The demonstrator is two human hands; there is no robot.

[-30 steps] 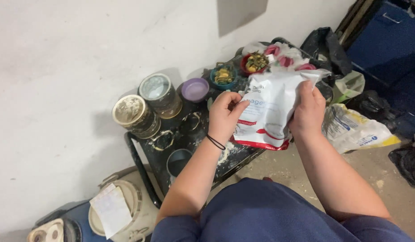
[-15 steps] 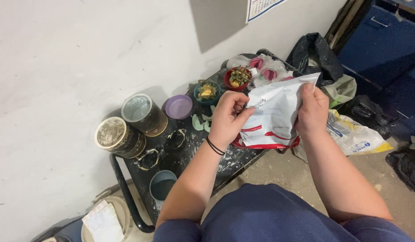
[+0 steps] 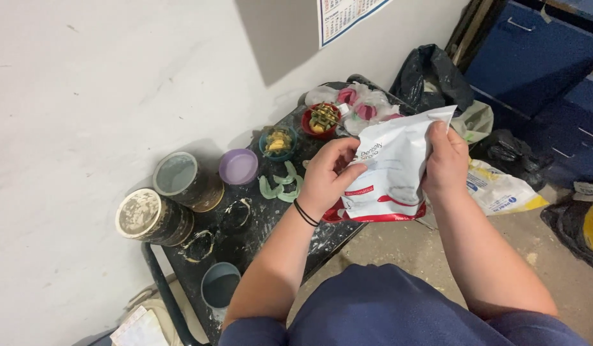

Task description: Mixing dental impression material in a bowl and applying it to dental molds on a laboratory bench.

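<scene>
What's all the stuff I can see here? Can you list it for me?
pouch: one, white with red band, held over the tray
tray table: one, black, spattered, against the wall
tins: two, grimy, lidded, tray's left end
lilac cup: one, beside the tins
grey-blue cup: one, tray's near edge
green curved pieces: several, pale, mid-tray
small bowls: two, teal and red, filled, far side
pink items in clear plastic: far end
black bags: right of the tray
printed sack: white, yellow corner, on floor
cabinet: blue, top right
left hand: grips pouch, black wristbands
right hand: grips pouch top
</scene>
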